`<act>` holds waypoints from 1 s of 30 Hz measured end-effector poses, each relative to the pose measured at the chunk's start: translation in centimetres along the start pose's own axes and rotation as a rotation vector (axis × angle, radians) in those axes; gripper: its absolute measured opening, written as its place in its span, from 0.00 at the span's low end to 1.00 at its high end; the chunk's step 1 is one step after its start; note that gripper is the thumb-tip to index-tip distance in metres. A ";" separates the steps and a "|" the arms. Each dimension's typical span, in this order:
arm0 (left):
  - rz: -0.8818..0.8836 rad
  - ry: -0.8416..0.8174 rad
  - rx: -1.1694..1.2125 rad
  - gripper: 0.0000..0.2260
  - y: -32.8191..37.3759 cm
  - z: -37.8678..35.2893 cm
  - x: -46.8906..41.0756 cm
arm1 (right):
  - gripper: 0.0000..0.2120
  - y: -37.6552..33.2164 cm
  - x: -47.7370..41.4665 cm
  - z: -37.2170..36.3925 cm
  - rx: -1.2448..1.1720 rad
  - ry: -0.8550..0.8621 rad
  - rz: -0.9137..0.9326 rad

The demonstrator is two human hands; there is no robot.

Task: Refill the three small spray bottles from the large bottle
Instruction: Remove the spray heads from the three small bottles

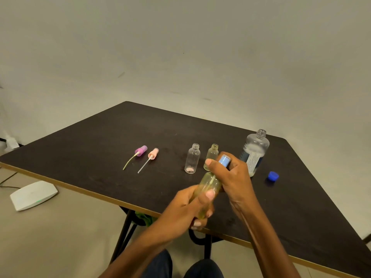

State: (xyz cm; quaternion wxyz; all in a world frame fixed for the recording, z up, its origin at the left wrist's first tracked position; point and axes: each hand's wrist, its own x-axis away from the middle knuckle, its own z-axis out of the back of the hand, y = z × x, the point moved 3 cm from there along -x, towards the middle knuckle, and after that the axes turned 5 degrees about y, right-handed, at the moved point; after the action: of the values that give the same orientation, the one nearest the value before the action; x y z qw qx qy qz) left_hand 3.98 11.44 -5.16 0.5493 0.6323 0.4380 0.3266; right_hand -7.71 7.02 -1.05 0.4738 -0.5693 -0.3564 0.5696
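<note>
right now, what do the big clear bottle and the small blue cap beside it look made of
Big clear bottle: probably glossy transparent plastic; see-through walls, bright highlights. Small blue cap: likely opaque moulded plastic, slight sheen.

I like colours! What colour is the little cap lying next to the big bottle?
The cap is blue; head view.

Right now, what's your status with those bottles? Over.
Left hand holds yellowish small bottle; right hand grips its blue spray top. Clear small bottle and half-hidden small bottle stand open; large bottle uncapped. Nothing in the way.
</note>
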 end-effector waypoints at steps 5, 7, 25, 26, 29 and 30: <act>0.371 -0.473 0.868 0.18 -1.2 -1.6 1.1 | 0.15 1.1 0.7 0.1 -0.235 -0.133 -0.092; 0.372 -0.527 0.949 0.19 -1.6 -1.5 1.1 | 0.17 1.4 0.8 -0.1 -0.271 -0.184 -0.118; 0.520 -0.504 0.900 0.17 0.1 -0.8 1.5 | 0.12 -1.2 0.8 0.8 -0.141 -0.236 0.037; 0.537 -0.558 0.990 0.17 0.0 -0.7 1.5 | 0.12 -1.3 0.8 0.7 -0.148 -0.257 0.042; 0.383 -0.414 0.614 0.17 -0.1 0.0 1.2 | 0.21 -1.7 0.5 0.5 -0.010 -0.280 0.112; 0.309 -0.292 0.366 0.17 0.2 0.4 1.0 | 0.26 -1.8 0.3 0.7 0.062 -0.246 0.157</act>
State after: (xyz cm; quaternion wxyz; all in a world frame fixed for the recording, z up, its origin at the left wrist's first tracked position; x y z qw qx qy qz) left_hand 4.79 12.18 -5.10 0.4271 0.8206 0.3042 0.2273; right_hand -8.17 7.93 0.62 0.3978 -0.5065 -0.3483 0.6811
